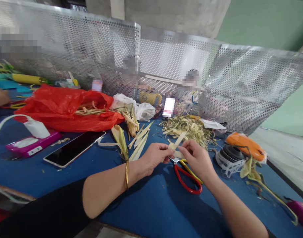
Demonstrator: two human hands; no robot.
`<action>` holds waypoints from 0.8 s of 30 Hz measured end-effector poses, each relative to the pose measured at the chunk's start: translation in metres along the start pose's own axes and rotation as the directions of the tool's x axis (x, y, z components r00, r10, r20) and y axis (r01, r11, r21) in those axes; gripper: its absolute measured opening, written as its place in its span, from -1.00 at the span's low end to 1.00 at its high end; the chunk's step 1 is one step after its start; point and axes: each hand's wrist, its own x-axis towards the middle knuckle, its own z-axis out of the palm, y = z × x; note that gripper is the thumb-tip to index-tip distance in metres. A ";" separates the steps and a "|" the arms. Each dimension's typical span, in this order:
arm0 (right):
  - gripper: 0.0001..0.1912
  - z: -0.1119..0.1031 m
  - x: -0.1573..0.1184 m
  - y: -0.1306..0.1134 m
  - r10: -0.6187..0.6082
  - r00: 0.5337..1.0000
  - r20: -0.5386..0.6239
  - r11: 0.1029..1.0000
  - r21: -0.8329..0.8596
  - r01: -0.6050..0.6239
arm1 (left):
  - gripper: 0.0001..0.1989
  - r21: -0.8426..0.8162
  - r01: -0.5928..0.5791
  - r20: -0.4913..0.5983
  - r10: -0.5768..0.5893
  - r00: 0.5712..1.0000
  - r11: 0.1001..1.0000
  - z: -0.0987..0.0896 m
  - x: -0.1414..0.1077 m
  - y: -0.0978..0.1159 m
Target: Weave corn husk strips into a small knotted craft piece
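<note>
Between my hands, over the blue table, is a pale strip of corn husk (180, 140), folded or knotted near its lower part. My left hand (157, 154) pinches the folded part between thumb and fingers. From the other side, my right hand (194, 154) closes its fingers on the strip's lower end. Below them lie scissors (188, 188) with one red and one yellow handle, the blades partly hidden by my hands. Loose husk pieces (141, 140) lie just left of my left hand. A heap of shredded husk (188, 129) sits beyond both hands.
A red plastic bag (54, 105) with husks lies at the left. Nearer are a phone (74, 150) and a purple power strip (34, 145) with a white plug. A black spool (229, 157) and an orange packet (248, 143) stand right. Perforated metal panels (166, 59) rise behind.
</note>
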 end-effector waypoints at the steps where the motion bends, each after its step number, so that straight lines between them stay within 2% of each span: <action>1: -0.79 -0.004 0.002 0.000 -0.023 1.000 0.016 0.999 0.036 0.022 | -0.80 -0.025 0.024 -0.010 -0.024 1.000 0.999 -0.001 0.002 0.000; 3: -0.80 -0.013 0.004 -0.001 -0.077 0.993 0.088 0.991 0.117 0.066 | -0.83 -0.046 0.055 -0.026 -0.056 0.998 0.997 -0.003 0.004 0.000; 6: -0.78 -0.021 0.006 -0.004 -0.128 0.947 0.294 0.961 0.271 0.046 | -0.89 -0.020 0.033 -0.060 -0.034 0.998 0.999 -0.003 0.004 0.002; 9: -0.78 -0.024 0.005 -0.005 -0.084 0.883 0.461 0.884 0.444 -0.148 | -0.89 -0.001 -0.006 -0.101 0.006 0.995 1.000 -0.001 0.000 0.005; 12: -0.75 -0.025 0.004 -0.004 0.021 0.836 0.549 0.696 0.592 -0.406 | -0.85 0.013 -0.004 -0.087 0.005 0.996 1.000 0.000 -0.003 0.007; 14: -0.71 -0.024 0.004 -0.002 0.074 0.823 0.563 0.584 0.645 -0.494 | -0.87 0.015 0.016 -0.063 -0.015 0.998 1.000 0.000 -0.003 0.006; 16: -0.66 -0.023 0.005 0.000 0.100 0.828 0.552 0.547 0.665 -0.509 | -0.88 -0.005 0.040 -0.051 -0.041 0.998 0.999 -0.001 -0.002 0.005; 18: -0.65 -0.019 0.006 0.001 0.118 0.861 0.495 0.574 0.674 -0.466 | -0.89 -0.032 0.063 -0.048 -0.065 0.997 0.997 -0.001 0.000 0.004; 21: -0.67 -0.010 0.006 0.002 0.132 0.956 0.261 0.694 0.665 -0.277 | -0.90 -0.036 0.066 -0.037 -0.068 0.997 0.997 0.000 0.000 0.003; 23: -0.68 -0.004 0.005 0.001 0.105 0.989 0.107 0.739 0.657 -0.149 | -0.91 -0.019 0.063 -0.033 -0.063 0.997 0.998 0.000 0.001 0.001; 24: -0.69 -0.002 0.004 -0.001 0.088 0.994 0.069 0.744 0.658 -0.111 | -0.92 -0.014 0.063 -0.030 -0.064 0.998 0.998 0.000 0.001 0.001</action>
